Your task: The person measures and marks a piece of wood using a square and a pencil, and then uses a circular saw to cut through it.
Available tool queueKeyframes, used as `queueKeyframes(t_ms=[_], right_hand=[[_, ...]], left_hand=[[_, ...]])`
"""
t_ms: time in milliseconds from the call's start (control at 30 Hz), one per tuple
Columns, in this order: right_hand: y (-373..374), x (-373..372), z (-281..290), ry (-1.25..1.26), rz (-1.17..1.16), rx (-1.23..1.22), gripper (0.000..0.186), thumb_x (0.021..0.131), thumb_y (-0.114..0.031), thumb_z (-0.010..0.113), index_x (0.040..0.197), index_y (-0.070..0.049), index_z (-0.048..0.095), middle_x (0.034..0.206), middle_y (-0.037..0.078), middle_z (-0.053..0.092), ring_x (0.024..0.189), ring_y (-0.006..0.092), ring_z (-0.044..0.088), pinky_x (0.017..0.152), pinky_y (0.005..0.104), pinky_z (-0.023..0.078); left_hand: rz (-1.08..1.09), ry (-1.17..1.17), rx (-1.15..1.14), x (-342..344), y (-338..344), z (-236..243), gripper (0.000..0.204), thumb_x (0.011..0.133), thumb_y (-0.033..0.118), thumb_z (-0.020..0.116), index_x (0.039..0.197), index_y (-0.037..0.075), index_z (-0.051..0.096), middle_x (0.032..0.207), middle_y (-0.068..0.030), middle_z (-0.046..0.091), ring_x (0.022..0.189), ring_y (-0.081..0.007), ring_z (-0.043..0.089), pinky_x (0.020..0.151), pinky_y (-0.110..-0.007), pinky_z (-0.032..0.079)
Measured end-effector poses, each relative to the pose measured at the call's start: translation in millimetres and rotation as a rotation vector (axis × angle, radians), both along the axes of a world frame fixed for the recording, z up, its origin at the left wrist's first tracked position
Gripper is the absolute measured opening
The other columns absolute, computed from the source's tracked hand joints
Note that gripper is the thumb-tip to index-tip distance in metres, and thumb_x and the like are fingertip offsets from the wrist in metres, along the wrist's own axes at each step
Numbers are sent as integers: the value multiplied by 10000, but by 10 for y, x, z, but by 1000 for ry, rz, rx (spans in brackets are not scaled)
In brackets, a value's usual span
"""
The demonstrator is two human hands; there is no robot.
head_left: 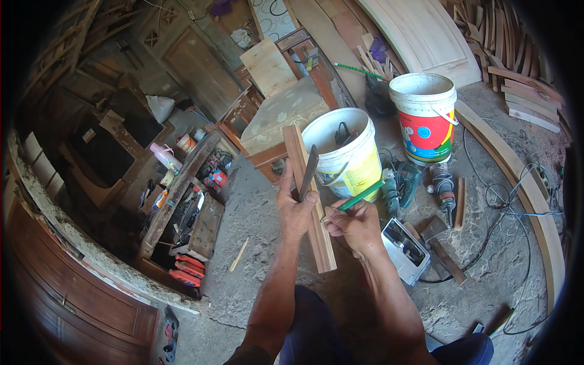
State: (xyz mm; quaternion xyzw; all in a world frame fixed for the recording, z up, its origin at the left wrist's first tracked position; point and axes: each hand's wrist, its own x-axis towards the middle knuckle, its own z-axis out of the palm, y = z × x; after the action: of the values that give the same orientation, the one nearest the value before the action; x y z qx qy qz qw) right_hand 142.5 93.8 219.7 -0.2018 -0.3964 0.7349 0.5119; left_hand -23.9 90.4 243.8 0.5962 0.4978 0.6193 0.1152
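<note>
My left hand (293,214) is closed around a long brown wooden strip (318,240), which stands tilted in front of me. Between its thumb and the strip sits a flat dark blade-like piece (309,170), pointing up and away; its kind is unclear. My right hand (356,226) pinches a slim green stick-shaped tool (365,196) with a pale end toward the upper right. Its lower end is hidden by the fingers, which are against or very near the strip's right edge. Just beyond both hands stands a white bucket with a yellow label (359,173).
Another white bucket (424,134) stands at the right, with corded power tools (442,188) below it. A white-framed box (404,250), a hatchet-like tool (439,243) and loose cables lie nearby. A cushioned wooden chair (283,118) is behind; a long curved board (529,182) lies right.
</note>
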Motion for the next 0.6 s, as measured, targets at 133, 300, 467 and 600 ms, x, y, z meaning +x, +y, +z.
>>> queueKeyframes(t_ms=[133, 300, 467, 600], right_hand=[[115, 105, 137, 11, -27, 1, 47, 892, -20, 698, 875, 11, 668, 695, 54, 645, 559, 90, 589, 513, 221, 508], [309, 242, 233, 41, -82, 23, 55, 892, -13, 692, 856, 20, 666, 693, 60, 643, 560, 90, 587, 497, 206, 489], [523, 337, 313, 51, -155, 42, 62, 886, -6, 688, 839, 27, 665, 694, 61, 648, 552, 92, 587, 486, 209, 480], [750, 374, 303, 72, -219, 31, 95, 872, -54, 730, 849, 27, 687, 690, 84, 673, 550, 121, 624, 507, 232, 506]], left_hand=[[-36, 56, 39, 199, 1, 22, 1168, 712, 637, 791, 1517, -44, 287, 1504, -227, 406, 1396, -297, 391, 1132, -410, 335], [-104, 45, 2, 374, 20, -66, 1198, 688, 657, 797, 1523, -31, 282, 1500, -215, 402, 1380, -293, 410, 1119, -408, 353], [-188, 23, -53, 613, -59, -99, 1222, 675, 670, 797, 1534, -17, 262, 1458, -195, 433, 1301, -262, 462, 1044, -380, 411], [-177, 156, -65, 737, -60, -89, 1331, 636, 774, 735, 1555, -13, 182, 1312, -133, 553, 950, -156, 645, 764, -299, 563]])
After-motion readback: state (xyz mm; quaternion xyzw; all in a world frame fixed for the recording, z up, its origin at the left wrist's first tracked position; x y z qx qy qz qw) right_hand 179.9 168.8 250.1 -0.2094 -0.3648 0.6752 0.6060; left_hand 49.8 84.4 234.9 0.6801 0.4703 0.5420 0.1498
